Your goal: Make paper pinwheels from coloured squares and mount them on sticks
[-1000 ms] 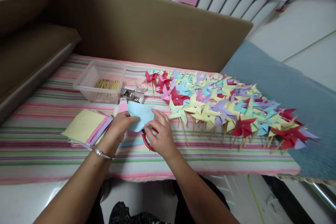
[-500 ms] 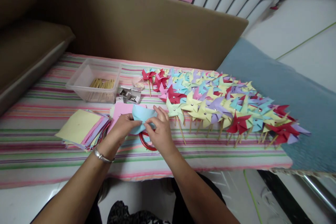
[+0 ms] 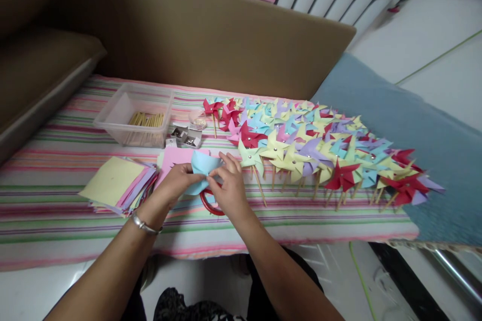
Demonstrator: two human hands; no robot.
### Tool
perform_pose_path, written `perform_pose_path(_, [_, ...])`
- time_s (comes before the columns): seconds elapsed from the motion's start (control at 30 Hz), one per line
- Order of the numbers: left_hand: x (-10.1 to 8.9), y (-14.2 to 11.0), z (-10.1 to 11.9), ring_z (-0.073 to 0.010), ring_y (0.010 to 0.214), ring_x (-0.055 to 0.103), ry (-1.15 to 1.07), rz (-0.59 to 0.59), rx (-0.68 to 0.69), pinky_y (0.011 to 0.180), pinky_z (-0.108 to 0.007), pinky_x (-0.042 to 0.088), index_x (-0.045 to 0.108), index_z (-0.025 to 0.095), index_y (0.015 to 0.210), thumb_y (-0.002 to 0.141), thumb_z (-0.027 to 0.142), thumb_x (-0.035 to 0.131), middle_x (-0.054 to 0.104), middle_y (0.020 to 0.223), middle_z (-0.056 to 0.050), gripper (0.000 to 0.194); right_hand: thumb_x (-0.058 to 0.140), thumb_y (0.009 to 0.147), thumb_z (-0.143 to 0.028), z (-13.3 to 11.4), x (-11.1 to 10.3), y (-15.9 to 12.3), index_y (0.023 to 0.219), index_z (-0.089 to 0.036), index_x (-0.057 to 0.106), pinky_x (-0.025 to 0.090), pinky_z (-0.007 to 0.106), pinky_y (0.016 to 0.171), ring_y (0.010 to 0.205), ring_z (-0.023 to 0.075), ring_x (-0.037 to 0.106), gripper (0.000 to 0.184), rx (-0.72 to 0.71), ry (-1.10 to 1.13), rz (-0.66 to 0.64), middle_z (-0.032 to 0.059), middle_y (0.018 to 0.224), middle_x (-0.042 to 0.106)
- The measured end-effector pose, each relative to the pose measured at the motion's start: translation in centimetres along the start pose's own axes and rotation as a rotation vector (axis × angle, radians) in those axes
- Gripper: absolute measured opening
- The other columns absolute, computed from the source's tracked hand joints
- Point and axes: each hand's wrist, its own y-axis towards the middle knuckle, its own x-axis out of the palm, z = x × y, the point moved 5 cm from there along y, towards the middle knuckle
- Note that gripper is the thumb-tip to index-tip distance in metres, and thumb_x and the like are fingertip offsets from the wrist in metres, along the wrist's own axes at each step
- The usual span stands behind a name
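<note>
A piece of light blue paper (image 3: 205,163) with curled-in corners is held up between my two hands over the striped cloth. My left hand (image 3: 179,180) pinches its left side, thumb towards the middle. My right hand (image 3: 228,178) is closed on the paper near its centre with thumb and forefinger, the other fingers raised; whether a pin is also between them I cannot tell. Just below the paper lies a pair of scissors, of which the red handle (image 3: 211,204) shows. Pink paper (image 3: 176,155) lies partly hidden behind my left hand.
To the left is a stack of coloured paper squares (image 3: 113,183). Behind it stands a clear plastic box (image 3: 107,119) of wooden sticks, beside small boxes of metal pins (image 3: 187,136) and a small round container (image 3: 198,119). Many finished paper pinwheels (image 3: 295,160) cover the right side.
The blue paper has tilted and shifted slightly in my fingers, and its lower left part now shows more. Both hands stay in nearly the same place.
</note>
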Motion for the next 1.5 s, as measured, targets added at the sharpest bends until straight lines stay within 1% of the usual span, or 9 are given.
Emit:
perform_pose_path(0.1, [0.3,0.0,0.2,-0.0179,0.061,0.060,-0.002,-0.027,0.038,0.060,-0.027,0.046,0.072,0.012,0.075,0.051,0.024,0.077,0.069,0.067,-0.005,0.027,0.062,0.075,-0.015,0.0,0.1,0.0,0.069,-0.019,0.066,0.030,0.049,0.107,0.131,0.0300,0.035,0.008,0.007,-0.012,0.003,0.0115,0.131,0.053])
perform_pose_path(0.23, [-0.2,0.2,0.1,-0.0146,0.052,0.054,0.025,0.079,0.056,0.054,-0.025,0.042,0.070,0.013,0.066,0.050,0.021,0.074,0.066,0.060,-0.003,0.019,0.065,0.073,-0.016,0.0,0.0,0.2,0.079,-0.019,0.067,0.031,0.048,0.107,0.129,0.0298,0.038,0.007,0.013,-0.006,-0.010,0.0134,0.130,0.054])
perform_pose_path(0.37, [-0.3,0.4,0.2,-0.0135,0.049,0.051,0.119,0.058,0.071,0.050,-0.024,0.039,0.070,0.013,0.064,0.051,0.019,0.070,0.064,0.056,-0.002,0.014,0.069,0.068,-0.018,-0.1,-1.7,1.0,0.113,-0.016,0.060,0.032,0.048,0.106,0.125,0.0292,0.043,0.045,0.012,-0.005,0.012,0.0145,0.128,0.055])
perform_pose_path(0.6, [1.1,0.1,-0.3,-0.0170,0.052,0.054,0.168,-0.192,0.034,0.049,-0.025,0.038,0.069,0.015,0.059,0.054,0.017,0.069,0.063,0.056,-0.002,0.006,0.066,0.068,-0.016,0.9,-2.1,1.2,0.133,-0.028,0.047,0.047,0.040,0.086,0.095,0.0230,0.061,0.069,0.206,0.250,-0.364,0.0038,0.100,0.066])
perform_pose_path(0.83, [2.0,0.3,-0.2,-0.0145,0.054,0.054,0.189,-0.256,0.095,0.054,-0.025,0.039,0.070,0.014,0.071,0.060,0.016,0.069,0.065,0.062,-0.002,0.011,0.063,0.066,-0.011,1.2,-2.1,1.3,0.131,-0.028,0.049,0.049,0.031,0.073,0.076,0.0152,0.061,0.068,0.281,0.410,-0.458,0.0023,0.116,0.063])
perform_pose_path(1.03, [1.6,0.0,1.3,-0.0170,0.063,0.060,0.076,-0.130,0.184,0.062,-0.028,0.046,0.067,0.015,0.082,0.058,0.019,0.077,0.065,0.069,-0.002,0.027,0.067,0.061,-0.013,2.1,-2.5,1.7,0.122,-0.022,0.057,0.047,0.031,0.084,0.096,0.0202,0.060,0.063,0.377,0.533,-0.287,0.0032,0.113,0.064])
perform_pose_path(1.17, [1.5,-0.3,1.2,-0.0184,0.072,0.064,-0.178,-0.041,0.151,0.069,-0.030,0.049,0.065,0.017,0.098,0.063,0.028,0.078,0.068,0.081,-0.004,0.039,0.069,0.058,-0.019,3.4,-2.0,1.7,0.116,-0.021,0.059,0.049,0.031,0.072,0.082,0.0200,0.061,0.059,0.562,0.633,-0.120,0.0025,0.099,0.067])
perform_pose_path(1.3, [3.0,-0.2,-0.5,-0.0174,0.067,0.064,-0.359,-0.084,0.030,0.068,-0.029,0.051,0.068,0.014,0.087,0.062,0.027,0.080,0.070,0.079,-0.005,0.031,0.070,0.056,-0.021,3.4,-1.1,1.6,0.109,-0.019,0.061,0.048,0.030,0.068,0.076,0.0194,0.060,0.053,0.584,0.753,0.002,0.0017,0.088,0.066])
perform_pose_path(1.5, [3.6,0.2,-1.7,-0.0172,0.069,0.065,-0.462,-0.014,0.041,0.074,-0.029,0.050,0.071,0.011,0.079,0.057,0.023,0.082,0.072,0.076,-0.007,0.027,0.070,0.057,-0.021,2.7,0.4,1.1,0.101,-0.020,0.061,0.047,0.025,0.061,0.067,0.0153,0.057,0.045,0.634,0.922,0.094,-0.0016,0.077,0.064])
